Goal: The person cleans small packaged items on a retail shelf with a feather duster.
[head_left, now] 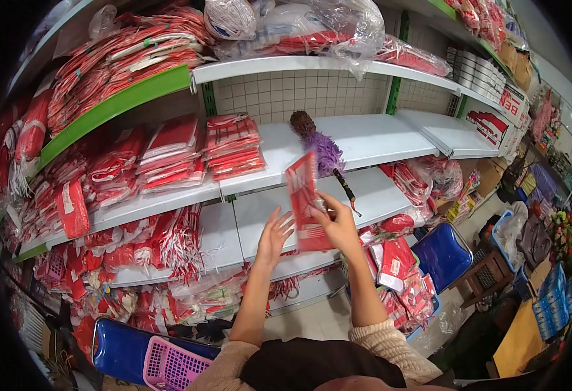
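Note:
A flat red packet in clear plastic [306, 208] is gripped along its right side by my right hand [335, 225], held upright in front of the shelves. My left hand [275, 238] is just left of the packet, fingers spread, holding nothing. Behind the packet, a feather duster [323, 151] with brown and purple plumes lies on the middle shelf [370, 133], its dark handle hanging over the front edge. To the left on that shelf sit neat stacks of similar red packets [234, 146].
More red bundles fill the upper shelf [292, 63] and the lower left. A blue chair [443, 257] stands at the right, near a crate of red packets [406, 293]. At the bottom left, a pink basket [175, 365] rests on another blue chair [113, 348].

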{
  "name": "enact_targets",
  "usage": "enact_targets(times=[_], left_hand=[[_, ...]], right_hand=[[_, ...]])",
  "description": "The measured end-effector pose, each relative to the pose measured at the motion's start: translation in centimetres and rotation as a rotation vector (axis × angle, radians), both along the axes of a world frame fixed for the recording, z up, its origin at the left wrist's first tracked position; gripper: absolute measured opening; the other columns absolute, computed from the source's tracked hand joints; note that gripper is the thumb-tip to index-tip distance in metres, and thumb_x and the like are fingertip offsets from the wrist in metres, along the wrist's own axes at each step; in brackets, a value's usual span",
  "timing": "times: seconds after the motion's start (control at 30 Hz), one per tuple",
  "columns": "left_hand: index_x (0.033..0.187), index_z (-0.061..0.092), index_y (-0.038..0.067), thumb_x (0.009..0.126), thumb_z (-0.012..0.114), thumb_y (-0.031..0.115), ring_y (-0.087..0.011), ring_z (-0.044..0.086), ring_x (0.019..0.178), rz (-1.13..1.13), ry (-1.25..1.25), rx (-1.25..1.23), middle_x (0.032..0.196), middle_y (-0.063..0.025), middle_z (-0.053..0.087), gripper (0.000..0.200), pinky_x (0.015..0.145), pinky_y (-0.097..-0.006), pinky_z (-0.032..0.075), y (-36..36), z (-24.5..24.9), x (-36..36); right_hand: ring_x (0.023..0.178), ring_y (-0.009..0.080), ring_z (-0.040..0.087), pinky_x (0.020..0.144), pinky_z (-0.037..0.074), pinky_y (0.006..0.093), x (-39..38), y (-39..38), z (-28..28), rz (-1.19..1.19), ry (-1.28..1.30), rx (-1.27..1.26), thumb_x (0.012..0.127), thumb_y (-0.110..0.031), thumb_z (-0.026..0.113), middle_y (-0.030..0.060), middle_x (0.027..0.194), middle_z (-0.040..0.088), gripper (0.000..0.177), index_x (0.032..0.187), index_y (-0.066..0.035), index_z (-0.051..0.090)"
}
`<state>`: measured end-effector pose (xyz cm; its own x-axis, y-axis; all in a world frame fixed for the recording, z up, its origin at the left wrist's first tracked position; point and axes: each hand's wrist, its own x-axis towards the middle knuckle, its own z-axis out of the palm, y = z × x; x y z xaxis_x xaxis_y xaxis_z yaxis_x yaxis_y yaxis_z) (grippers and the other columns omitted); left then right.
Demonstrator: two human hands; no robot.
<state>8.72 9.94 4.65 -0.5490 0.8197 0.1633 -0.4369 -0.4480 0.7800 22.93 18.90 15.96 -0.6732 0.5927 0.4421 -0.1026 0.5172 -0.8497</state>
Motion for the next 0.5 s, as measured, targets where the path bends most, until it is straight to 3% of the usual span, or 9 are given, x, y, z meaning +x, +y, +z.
enact_targets(times=[0.03, 0.07, 0.1, 0.17, 0.2, 0.3, 0.37, 0.4, 0.5], left_hand=[[0.141, 0.023, 0.015, 0.089, 0.033, 0.053, -0.0227, 0.032, 0.128, -0.079, 0.004, 0.110, 0.139, -0.0128, 0.033, 0.065, 0.103, -0.0452, 0.024, -0.4, 0.8, 0.4], [0.140, 0.025, 0.017, 0.085, 0.031, 0.063, -0.0256, 0.034, 0.126, -0.146, -0.117, 0.212, 0.138, -0.0126, 0.034, 0.071, 0.102, -0.0456, 0.027, -0.4, 1.6, 1.2], [0.140, 0.024, 0.017, 0.085, 0.031, 0.064, -0.0256, 0.035, 0.125, -0.187, -0.208, 0.258, 0.137, -0.0115, 0.035, 0.073, 0.103, -0.0442, 0.027, -0.5, 1.7, 1.5], [0.140, 0.023, 0.015, 0.084, 0.030, 0.066, -0.0257, 0.037, 0.123, -0.272, -0.397, 0.345, 0.135, -0.0093, 0.037, 0.075, 0.104, -0.0414, 0.027, -0.7, 1.8, 2.4], [0.137, 0.027, 0.013, 0.080, 0.032, 0.072, -0.0259, 0.041, 0.121, -0.036, -0.357, 0.223, 0.133, -0.0099, 0.039, 0.083, 0.101, -0.0423, 0.032, -0.5, 2.4, 3.1], [0.133, 0.034, 0.014, 0.080, 0.037, 0.070, -0.0238, 0.043, 0.118, 0.106, -0.374, 0.266, 0.129, -0.0081, 0.042, 0.077, 0.097, -0.0384, 0.037, 0.1, 1.6, 2.5], [0.134, 0.033, 0.012, 0.082, 0.036, 0.067, -0.0258, 0.043, 0.118, -0.014, -0.401, 0.371, 0.130, -0.0099, 0.043, 0.076, 0.097, -0.0403, 0.037, -0.3, 2.0, 2.0], [0.134, 0.033, 0.011, 0.083, 0.036, 0.065, -0.0268, 0.044, 0.118, -0.077, -0.413, 0.426, 0.130, -0.0107, 0.043, 0.075, 0.098, -0.0412, 0.037, -0.3, 2.3, 1.8], [0.133, 0.033, 0.009, 0.086, 0.036, 0.059, -0.0290, 0.046, 0.116, -0.045, -0.476, 0.444, 0.129, -0.0118, 0.044, 0.069, 0.097, -0.0449, 0.038, -0.4, 2.4, 1.7]], right_hand=[[0.060, 0.0089, 0.052, 0.053, 0.040, 0.0275, 0.2, -0.7, 1.3, -0.029, -0.129, 0.098, 0.078, -0.005, 0.063, 0.0062, 0.067, 0.059, 0.041, 0.118, -0.005, 0.055], [0.053, 0.0157, 0.052, 0.050, 0.039, 0.0321, -0.8, -1.5, 0.9, -0.026, -0.034, 0.265, 0.075, -0.006, 0.064, 0.0124, 0.061, 0.055, 0.043, 0.117, -0.012, 0.056], [0.056, 0.0255, 0.056, 0.053, 0.043, 0.0348, -1.6, -2.3, 1.0, -0.025, -0.108, 0.332, 0.075, -0.010, 0.062, 0.0161, 0.069, 0.058, 0.042, 0.117, -0.012, 0.056], [0.067, 0.0328, 0.060, 0.061, 0.047, 0.0392, -3.5, -3.9, -0.6, -0.056, -0.089, 0.603, 0.076, -0.016, 0.060, 0.0173, 0.077, 0.061, 0.043, 0.118, -0.011, 0.054], [0.071, 0.0338, 0.060, 0.064, 0.048, 0.0400, -4.2, -4.7, -1.0, -0.013, -0.208, 0.609, 0.075, -0.018, 0.059, 0.0179, 0.081, 0.061, 0.043, 0.118, -0.010, 0.054], [0.081, 0.0361, 0.060, 0.071, 0.048, 0.0417, -5.2, -5.6, -1.4, 0.139, -0.418, 0.601, 0.075, -0.021, 0.059, 0.0198, 0.091, 0.060, 0.045, 0.117, -0.007, 0.053], [0.085, 0.0365, 0.059, 0.074, 0.047, 0.0422, -4.8, -4.5, -0.7, 0.259, -0.367, 0.570, 0.075, -0.023, 0.060, 0.0211, 0.096, 0.059, 0.046, 0.117, -0.005, 0.052], [0.099, 0.0368, 0.054, 0.080, 0.044, 0.0445, -5.2, -3.2, -1.0, 0.347, -0.303, 0.553, 0.076, -0.029, 0.061, 0.0219, 0.104, 0.055, 0.049, 0.118, -0.006, 0.052], [0.110, 0.0380, 0.044, 0.086, 0.039, 0.0475, -4.5, -1.6, 1.3, -0.112, -0.414, 0.776, 0.076, -0.033, 0.063, 0.0217, 0.108, 0.052, 0.052, 0.119, -0.007, 0.052]])
